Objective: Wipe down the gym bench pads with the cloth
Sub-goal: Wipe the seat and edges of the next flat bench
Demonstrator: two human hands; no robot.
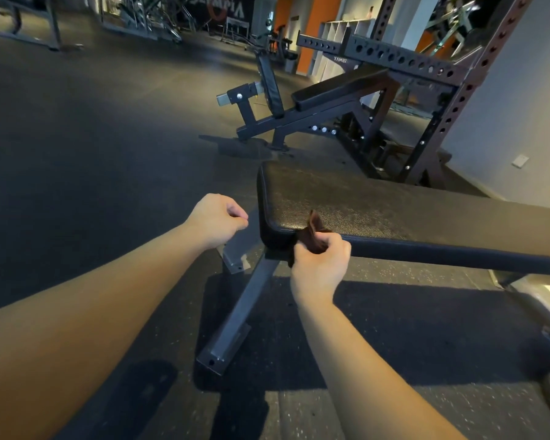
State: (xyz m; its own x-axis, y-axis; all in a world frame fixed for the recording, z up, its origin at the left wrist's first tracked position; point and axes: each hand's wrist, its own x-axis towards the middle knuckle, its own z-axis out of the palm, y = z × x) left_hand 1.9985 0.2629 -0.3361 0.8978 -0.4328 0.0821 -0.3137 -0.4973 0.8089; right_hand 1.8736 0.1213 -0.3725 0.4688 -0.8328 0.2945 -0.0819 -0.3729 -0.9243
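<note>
There is one view, from a wide-angle camera on the person's head. It looks forward and down over both forearms, which come in from the bottom edge. The left hand (218, 219) and the right hand (319, 266), which grips the cloth (313, 231), are near the middle of the frame and close to the lens. The pad (394, 211) runs from the centre to the right edge, seen from above and from its long side. Farther away, in the upper part, stand an incline bench (331, 90) and a rack (458, 96). The whole scene looks tilted.
</note>
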